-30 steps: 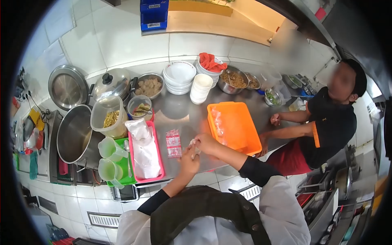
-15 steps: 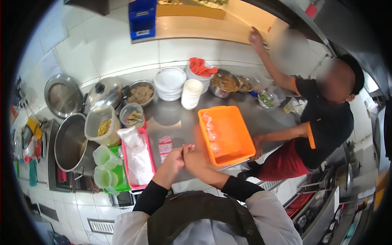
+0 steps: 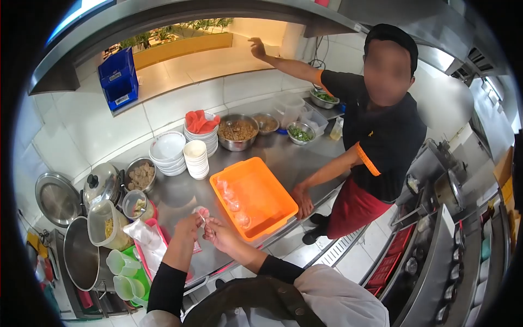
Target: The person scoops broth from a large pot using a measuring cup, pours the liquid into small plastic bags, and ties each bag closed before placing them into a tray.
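Observation:
Both my hands are together over the steel counter (image 3: 190, 191), just left of an orange bin (image 3: 267, 210). A small clear plastic bag (image 3: 202, 211) with something pinkish in it sticks up from between my fingers. My left hand (image 3: 188, 224) is closed around its near side. My right hand (image 3: 219, 233) pinches at the bag's gathered neck, though the exact grip is too small to make out. Several similar small clear bags lie along the left side inside the bin. A red-and-white packet (image 3: 196, 247) shows partly behind my wrists.
Left are a pink tray (image 3: 154, 222) with white plastic bags, green jugs (image 3: 122, 262) and a big pot (image 3: 81, 253). Stacked bowls (image 3: 168, 150), cups (image 3: 196, 158) and food bowls (image 3: 238, 131) line the back. A co-worker (image 3: 381, 131) stands right, one hand by the bin.
My view has swung to the right. My hands, clasped together before, are now slightly apart with the small bag showing between them. The co-worker's raised arm still reaches toward the serving window.

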